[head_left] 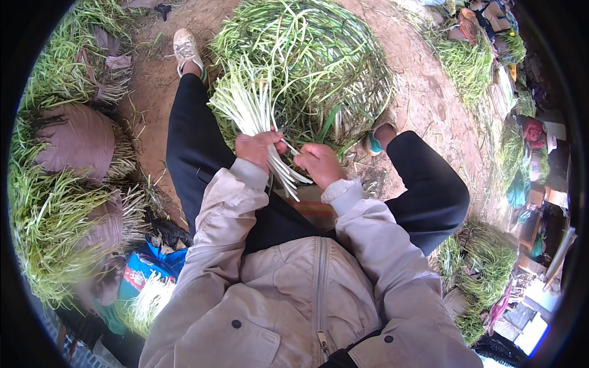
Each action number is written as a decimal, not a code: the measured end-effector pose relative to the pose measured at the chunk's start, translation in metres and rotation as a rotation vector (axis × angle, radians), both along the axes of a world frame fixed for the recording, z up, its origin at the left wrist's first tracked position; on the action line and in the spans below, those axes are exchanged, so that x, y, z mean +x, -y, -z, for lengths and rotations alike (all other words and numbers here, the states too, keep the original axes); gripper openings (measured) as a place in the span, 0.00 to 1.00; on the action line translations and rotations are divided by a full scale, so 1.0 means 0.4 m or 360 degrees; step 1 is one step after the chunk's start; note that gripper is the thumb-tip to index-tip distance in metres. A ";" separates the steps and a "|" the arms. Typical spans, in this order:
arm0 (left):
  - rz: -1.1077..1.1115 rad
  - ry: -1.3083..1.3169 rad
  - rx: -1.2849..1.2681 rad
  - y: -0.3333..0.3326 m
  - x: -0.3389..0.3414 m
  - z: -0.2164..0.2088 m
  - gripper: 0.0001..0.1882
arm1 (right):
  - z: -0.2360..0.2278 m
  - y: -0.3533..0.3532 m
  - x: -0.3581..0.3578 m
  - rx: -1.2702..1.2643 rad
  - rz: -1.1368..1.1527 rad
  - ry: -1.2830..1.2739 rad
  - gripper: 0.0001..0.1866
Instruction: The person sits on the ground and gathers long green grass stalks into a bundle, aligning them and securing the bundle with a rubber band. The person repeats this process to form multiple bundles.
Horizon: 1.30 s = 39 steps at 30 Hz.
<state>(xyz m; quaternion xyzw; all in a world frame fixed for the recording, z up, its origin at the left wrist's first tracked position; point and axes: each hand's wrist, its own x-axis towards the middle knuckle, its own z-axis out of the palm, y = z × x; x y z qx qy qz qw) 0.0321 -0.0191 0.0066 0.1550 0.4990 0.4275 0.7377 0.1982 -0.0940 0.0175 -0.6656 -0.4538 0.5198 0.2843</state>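
My left hand (257, 149) is wrapped round a bunch of long, thin stalks (245, 110), pale white with light green parts; they look like garlic chives. The bunch fans out above the fist, and its trimmed-looking white ends poke out below. Just to the right, my right hand (320, 164) has its fingers closed in a pinch near a single thin stalk (289, 145) that slants out from the bunch. Its fingertips are partly hidden. Straight ahead, between my feet, lies a big heap of the same long greens (307, 55), tangled, with some darker, withered strands.
Bundles of greens wrapped in brownish cloth (80, 138) line the left side. A blue plastic bag (150, 267) and a pale bundle of stalks (150, 303) sit at lower left. More greens (485, 260) and mixed clutter lie along the right. The ground is bare reddish earth (429, 116).
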 end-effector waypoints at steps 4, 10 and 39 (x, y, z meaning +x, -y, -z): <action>-0.0047 0.0026 -0.0028 -0.005 -0.012 0.004 0.11 | -0.024 0.049 0.010 -0.0043 0.0082 -0.0071 0.14; -0.0229 0.0029 -0.0040 -0.052 -0.063 0.040 0.12 | -0.091 0.176 0.100 -0.0360 0.0221 -0.0324 0.08; 0.0061 0.0007 0.0251 0.018 -0.036 -0.045 0.14 | -0.039 -0.006 -0.100 0.0370 0.0074 -0.0032 0.11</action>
